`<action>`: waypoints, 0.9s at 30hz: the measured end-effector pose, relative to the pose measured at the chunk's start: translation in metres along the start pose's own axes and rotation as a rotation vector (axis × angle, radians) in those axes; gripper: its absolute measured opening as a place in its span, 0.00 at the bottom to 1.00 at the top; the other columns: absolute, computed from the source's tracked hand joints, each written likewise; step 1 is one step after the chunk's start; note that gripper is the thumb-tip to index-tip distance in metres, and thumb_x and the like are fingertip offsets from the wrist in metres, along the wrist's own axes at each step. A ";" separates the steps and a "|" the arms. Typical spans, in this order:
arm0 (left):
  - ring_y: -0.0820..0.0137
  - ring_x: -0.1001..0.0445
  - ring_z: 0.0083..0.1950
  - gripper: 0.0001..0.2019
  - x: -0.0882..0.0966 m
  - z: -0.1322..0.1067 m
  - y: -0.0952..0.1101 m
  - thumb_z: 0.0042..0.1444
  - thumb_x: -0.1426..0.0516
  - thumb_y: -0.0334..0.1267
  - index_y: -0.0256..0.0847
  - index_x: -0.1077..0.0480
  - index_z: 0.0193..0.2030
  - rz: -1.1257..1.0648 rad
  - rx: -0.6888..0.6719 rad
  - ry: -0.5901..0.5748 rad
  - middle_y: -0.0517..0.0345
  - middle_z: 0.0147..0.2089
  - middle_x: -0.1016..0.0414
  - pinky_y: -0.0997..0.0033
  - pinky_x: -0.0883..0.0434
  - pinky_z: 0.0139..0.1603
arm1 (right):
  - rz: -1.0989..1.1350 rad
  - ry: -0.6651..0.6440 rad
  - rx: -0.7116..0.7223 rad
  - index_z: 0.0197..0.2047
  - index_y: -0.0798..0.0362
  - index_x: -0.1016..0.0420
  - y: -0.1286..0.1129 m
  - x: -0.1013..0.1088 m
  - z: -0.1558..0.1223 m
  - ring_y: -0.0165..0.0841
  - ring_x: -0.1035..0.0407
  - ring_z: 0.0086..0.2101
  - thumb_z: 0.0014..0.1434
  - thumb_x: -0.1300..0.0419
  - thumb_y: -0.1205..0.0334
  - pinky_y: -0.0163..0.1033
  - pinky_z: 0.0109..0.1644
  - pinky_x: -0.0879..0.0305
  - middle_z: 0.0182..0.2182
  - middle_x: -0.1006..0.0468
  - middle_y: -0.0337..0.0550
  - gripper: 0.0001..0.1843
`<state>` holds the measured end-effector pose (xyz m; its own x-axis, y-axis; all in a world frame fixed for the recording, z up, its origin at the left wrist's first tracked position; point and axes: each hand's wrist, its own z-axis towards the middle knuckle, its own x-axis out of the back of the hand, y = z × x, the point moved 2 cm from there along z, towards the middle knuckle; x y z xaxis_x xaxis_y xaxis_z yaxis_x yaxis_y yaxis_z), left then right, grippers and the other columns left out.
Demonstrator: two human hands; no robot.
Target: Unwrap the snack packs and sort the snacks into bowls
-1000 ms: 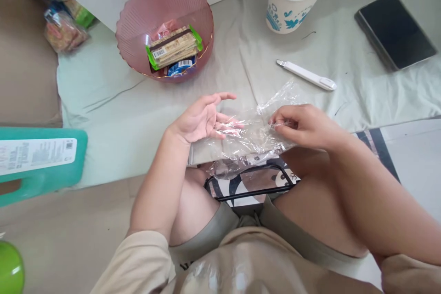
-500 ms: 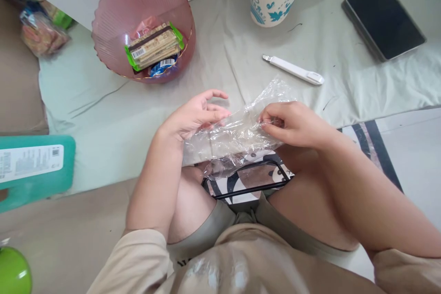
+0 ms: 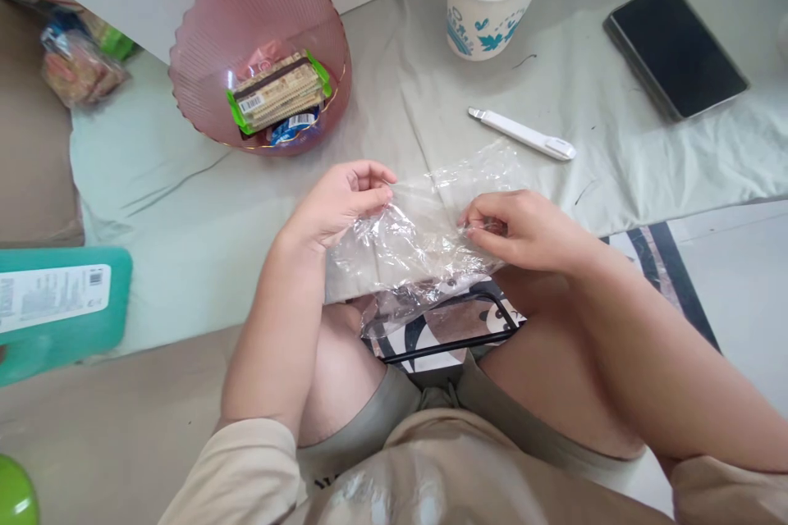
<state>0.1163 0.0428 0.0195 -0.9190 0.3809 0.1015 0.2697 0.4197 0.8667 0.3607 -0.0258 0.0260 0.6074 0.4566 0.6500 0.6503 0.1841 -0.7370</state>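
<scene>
Between my hands a crumpled clear plastic bag is spread over the near edge of the cloth, its lower part hanging above my lap. The fingertips of my left hand pinch its upper left edge. On the other side my right hand is closed on the plastic, thumb against curled fingers. A white utility knife lies on the cloth just beyond the bag, apart from both hands.
A pink fluted bowl holding wrapped snacks stands at the upper left. Farther back are a paper cup and a dark phone. A teal board lies at left, bagged snacks behind it. A green round object shows bottom left.
My left fingers, loosely apart before, have closed on the bag's upper left edge. The plastic there is pulled up a little. My right hand keeps its hold.
</scene>
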 end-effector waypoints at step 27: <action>0.74 0.37 0.22 0.15 0.059 -0.029 0.003 0.51 0.38 0.40 0.44 0.27 0.47 0.492 0.150 -0.026 0.64 0.24 0.30 0.73 0.39 0.26 | 0.017 -0.016 -0.064 0.28 0.49 0.34 0.004 -0.001 -0.001 0.35 0.29 0.32 0.58 0.44 0.56 0.41 0.38 0.38 0.32 0.19 0.42 0.09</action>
<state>0.0544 0.0431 0.0425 -0.6661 0.5826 0.4657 0.7083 0.2985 0.6397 0.3632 -0.0270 0.0224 0.6120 0.4729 0.6339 0.6681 0.1199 -0.7344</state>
